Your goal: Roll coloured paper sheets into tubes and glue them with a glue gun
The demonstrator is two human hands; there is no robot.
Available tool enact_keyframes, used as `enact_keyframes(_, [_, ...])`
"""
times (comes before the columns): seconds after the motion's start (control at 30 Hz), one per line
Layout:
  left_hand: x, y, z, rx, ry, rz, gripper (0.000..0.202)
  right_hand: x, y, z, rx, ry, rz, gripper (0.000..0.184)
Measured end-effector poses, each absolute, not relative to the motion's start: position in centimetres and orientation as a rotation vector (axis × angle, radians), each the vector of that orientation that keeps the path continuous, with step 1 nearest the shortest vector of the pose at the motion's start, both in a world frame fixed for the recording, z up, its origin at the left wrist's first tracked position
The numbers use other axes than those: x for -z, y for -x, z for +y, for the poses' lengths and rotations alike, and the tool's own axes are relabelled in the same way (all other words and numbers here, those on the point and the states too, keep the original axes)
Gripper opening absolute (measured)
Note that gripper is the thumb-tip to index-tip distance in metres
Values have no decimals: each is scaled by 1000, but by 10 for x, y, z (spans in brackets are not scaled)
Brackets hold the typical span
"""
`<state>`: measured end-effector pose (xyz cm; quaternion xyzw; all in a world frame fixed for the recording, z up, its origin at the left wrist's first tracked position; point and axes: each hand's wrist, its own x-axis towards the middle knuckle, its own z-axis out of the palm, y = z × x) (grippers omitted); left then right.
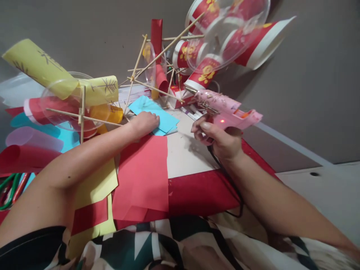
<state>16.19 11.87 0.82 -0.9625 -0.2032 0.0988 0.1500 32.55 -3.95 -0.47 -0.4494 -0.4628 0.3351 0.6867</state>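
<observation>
A pink hot glue gun (225,107) with a small red light is gripped by my right hand (221,138), its nozzle pointing up and left. The fingers wrap round its handle, and a dark cord hangs below. My left hand (144,125) rests with curled fingers on sheets of blue paper (153,108); its fingertips are partly hidden. In front of it lies a large sheet of red paper (143,172). Beyond the glue gun's tip stands a cluster of red and white paper cups (206,71) joined to a clear plastic disc.
Thin wooden sticks (157,88) form a frame at the back. On the left are rolled yellow papers (42,67) with drawn marks, a clear disc with crossed sticks (81,116), rolled red paper (25,159) and green-handled scissors (11,191). Yellow paper (98,187) lies under my left arm.
</observation>
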Motion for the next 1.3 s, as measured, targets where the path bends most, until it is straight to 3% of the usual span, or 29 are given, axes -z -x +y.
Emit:
enact_keyframes(0.23, [-19,-152,120,-110,2781,-579,23,5,-328,-37,-717,992,-1045,22])
enact_keyframes(0.43, [-29,-139,118,212,2760,-615,28,6,-330,-37,-582,1032,-961,23])
enact_keyframes(0.63, [-48,-122,94,1193,3035,-638,20,10,-333,-35,-434,971,-936,19])
enact_keyframes(0.77, [-68,-126,67,1934,3108,-1199,24,9,-331,-34,-392,969,-940,18])
enact_keyframes(0.87, [-71,-133,58,2278,3172,-1566,13,7,-328,-37,-436,963,-970,19])
enact_keyframes(1.0, [-47,-140,69,1982,3541,-2020,13,7,-324,-40,-535,980,-958,18])
enact_keyframes(1.13, [-13,-140,88,1921,3215,-2807,2,7,-322,-38,-470,1009,-881,16])
enact_keyframes(1.3, [6,-142,98,2039,2831,-2924,6,6,-324,-36,-467,1035,-845,14])
